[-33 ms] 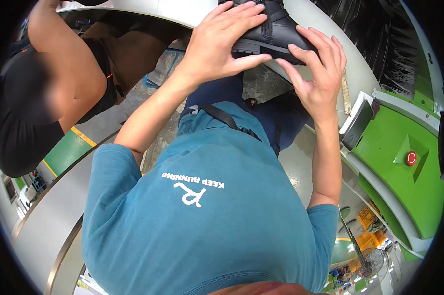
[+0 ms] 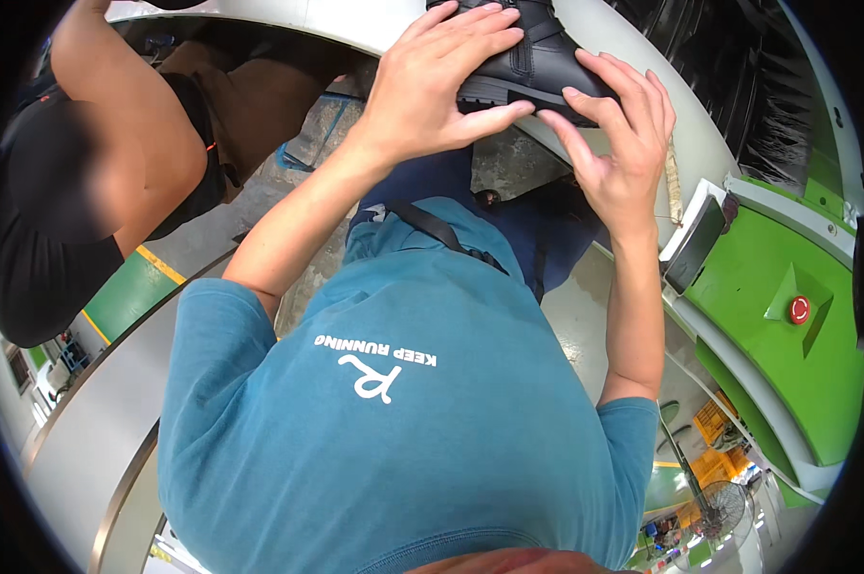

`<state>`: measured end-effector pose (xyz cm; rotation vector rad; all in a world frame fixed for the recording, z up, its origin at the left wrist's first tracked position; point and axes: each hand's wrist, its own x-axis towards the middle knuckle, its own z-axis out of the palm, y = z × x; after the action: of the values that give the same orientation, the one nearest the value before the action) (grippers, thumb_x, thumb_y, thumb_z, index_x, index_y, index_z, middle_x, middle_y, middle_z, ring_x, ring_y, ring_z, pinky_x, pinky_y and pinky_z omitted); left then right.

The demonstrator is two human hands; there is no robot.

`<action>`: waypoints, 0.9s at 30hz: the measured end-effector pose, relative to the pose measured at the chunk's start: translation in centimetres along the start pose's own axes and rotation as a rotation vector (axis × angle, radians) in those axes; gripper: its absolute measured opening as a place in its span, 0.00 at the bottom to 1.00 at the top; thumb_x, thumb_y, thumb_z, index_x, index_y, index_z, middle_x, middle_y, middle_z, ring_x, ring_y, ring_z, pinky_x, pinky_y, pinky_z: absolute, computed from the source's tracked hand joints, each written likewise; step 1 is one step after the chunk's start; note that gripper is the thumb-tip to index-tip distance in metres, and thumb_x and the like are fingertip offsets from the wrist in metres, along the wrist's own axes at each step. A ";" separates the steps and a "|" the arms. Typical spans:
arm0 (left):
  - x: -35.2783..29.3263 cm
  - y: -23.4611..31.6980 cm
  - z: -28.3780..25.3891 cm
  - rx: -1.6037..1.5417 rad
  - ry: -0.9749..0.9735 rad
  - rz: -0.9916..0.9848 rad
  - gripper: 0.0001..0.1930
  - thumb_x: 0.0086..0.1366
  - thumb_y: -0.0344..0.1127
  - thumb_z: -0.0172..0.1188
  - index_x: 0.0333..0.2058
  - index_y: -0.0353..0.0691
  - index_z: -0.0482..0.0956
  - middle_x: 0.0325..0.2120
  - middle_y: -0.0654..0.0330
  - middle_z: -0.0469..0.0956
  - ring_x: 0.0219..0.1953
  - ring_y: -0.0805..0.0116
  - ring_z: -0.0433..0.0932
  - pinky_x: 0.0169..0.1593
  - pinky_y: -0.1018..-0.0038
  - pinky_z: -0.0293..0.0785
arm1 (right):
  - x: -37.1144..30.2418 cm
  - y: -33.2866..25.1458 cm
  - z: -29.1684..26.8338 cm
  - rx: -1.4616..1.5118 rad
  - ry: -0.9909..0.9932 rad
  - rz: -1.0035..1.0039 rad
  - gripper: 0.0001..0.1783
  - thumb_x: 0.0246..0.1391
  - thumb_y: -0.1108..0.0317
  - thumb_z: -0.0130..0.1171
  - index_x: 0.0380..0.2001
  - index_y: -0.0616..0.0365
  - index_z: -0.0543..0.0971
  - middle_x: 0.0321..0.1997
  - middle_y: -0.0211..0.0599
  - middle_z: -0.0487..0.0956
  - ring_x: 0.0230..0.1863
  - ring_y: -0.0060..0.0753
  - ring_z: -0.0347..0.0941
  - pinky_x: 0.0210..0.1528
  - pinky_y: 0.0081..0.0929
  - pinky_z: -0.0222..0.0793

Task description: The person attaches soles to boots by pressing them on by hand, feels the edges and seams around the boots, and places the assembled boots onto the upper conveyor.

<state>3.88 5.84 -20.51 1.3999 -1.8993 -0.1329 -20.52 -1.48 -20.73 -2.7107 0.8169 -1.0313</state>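
Boot (image 2: 546, 59) part-hidden, clasped by left grip (image 2: 420, 94) and right grip (image 2: 627, 143), person (image 2: 164, 129) leftward, green machine (image 2: 743, 311) rightward

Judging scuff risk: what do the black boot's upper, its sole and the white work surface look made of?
Boot upper: likely leather or an imitation, smooth with a soft sheen and seamed panels. Sole: probably rubber, dull black, with moulded notches along its edge. White work surface: perhaps laminate or painted metal, smooth and plain.

White lettering (image 2: 374, 348) and emblem (image 2: 371, 385) on teal T-shirt (image 2: 413, 445)
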 end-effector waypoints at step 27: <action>0.2 0.9 1.0 -0.487 0.253 0.074 0.46 0.52 0.32 0.88 0.70 0.35 0.76 0.69 0.46 0.78 0.73 0.51 0.76 0.76 0.56 0.71 | 7.3 -1.6 -9.1 0.495 -0.064 0.191 0.56 0.35 0.75 0.89 0.72 0.51 0.77 0.49 0.38 0.86 0.51 0.37 0.86 0.58 0.34 0.83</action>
<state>2.58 5.69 -20.67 0.9663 -1.5717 -0.3407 -21.13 -3.37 -9.14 -2.1940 0.6828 -0.9480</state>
